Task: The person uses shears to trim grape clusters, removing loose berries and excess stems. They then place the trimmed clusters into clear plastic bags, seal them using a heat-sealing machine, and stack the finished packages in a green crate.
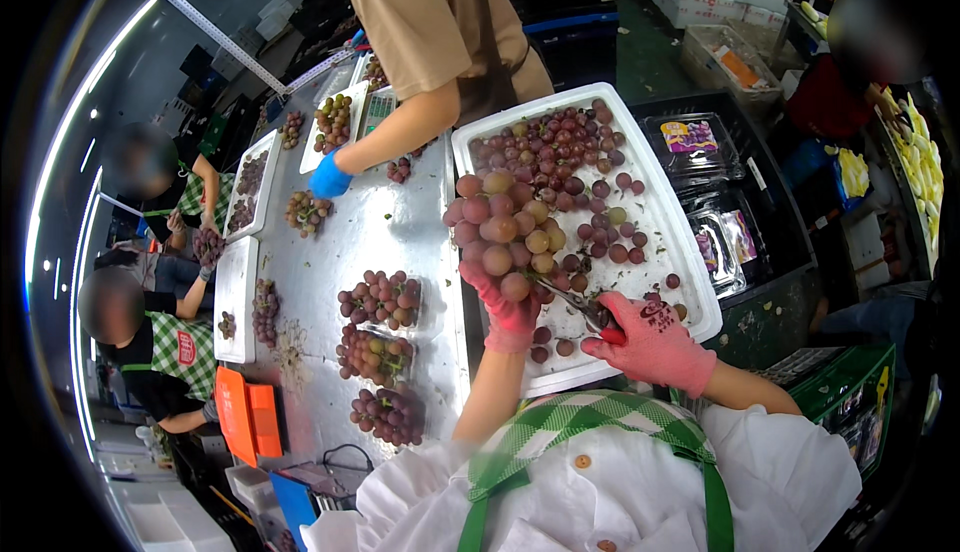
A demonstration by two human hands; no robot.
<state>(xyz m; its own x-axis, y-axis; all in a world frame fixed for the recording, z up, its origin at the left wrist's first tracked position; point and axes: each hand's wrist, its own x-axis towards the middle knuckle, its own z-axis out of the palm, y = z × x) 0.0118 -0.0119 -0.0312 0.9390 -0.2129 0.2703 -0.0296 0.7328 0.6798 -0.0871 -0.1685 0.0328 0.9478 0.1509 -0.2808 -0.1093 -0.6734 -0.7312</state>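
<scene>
My left hand (510,312), in a pink work glove, holds up a bunch of red and pale green grapes (501,226) from beneath. In my right hand (649,338), gloved alike, is a pair of snips with red handles (592,313); their blades reach toward the stem side of the bunch. Whether the blades touch a stem is hard to see. Below both hands lies a white foam tray (701,304). Loose dark red grapes (555,136) are heaped at its far end, with single grapes and bits of stem scattered over the rest.
Grapes in clear plastic punnets (379,301) stand on the metal table (330,252) at left. A co-worker's blue-gloved hand (330,175) is near another bunch (307,213). Right of my tray, a black crate (795,252) holds lidded clamshells (694,143). An orange scale (247,417) sits lower left.
</scene>
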